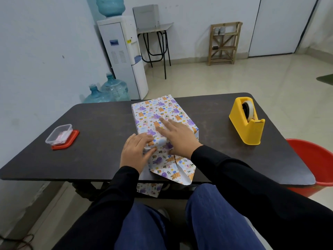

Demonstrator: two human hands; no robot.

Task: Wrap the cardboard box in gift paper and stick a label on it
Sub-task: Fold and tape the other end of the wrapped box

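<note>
A box covered in white gift paper (pixel 158 112) with purple and orange cartoon prints lies lengthwise at the middle of the dark table (pixel 100 127). My right hand (pixel 177 137) rests flat on its top with straight fingers. My left hand (pixel 135 152) presses the paper in against the near left corner of the box, fingers bent onto a fold. A loose paper flap (pixel 173 170) spreads from the near end toward the table's front edge.
A yellow tape dispenser (pixel 247 120) stands at the right of the table. A small clear plastic container on a red lid (pixel 60 135) sits at the left. A red bucket (pixel 317 163) stands off the right edge. A scrap of gift paper (pixel 149 189) hangs below the front edge.
</note>
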